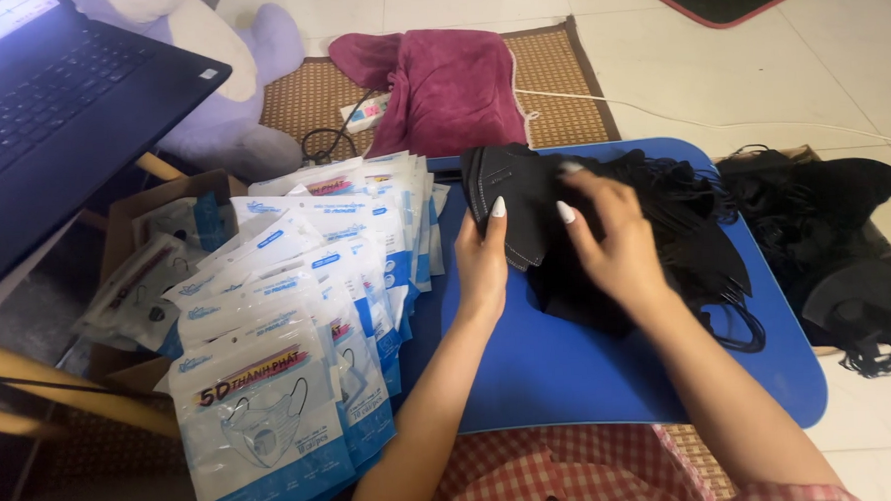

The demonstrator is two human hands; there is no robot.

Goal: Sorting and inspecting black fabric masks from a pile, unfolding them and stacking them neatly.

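Note:
My left hand [483, 264] and my right hand [617, 241] both grip a small stack of folded black face masks [520, 202] held upright over a blue lap table [571, 365]. The left thumb presses the stack's near face, and the right fingers pinch its right side. A loose heap of more black masks [696, 245] with ear loops lies on the table just right of my hands. Fanned out at the left is a pile of white and blue mask packets [299, 327], overlapping the table's left edge.
A cardboard box [138, 209] with more packets stands at far left under an open laptop [53, 102]. Another pile of black masks [846, 253] lies on the floor at right. A maroon cloth [448, 85], a power strip and a woven mat sit behind the table.

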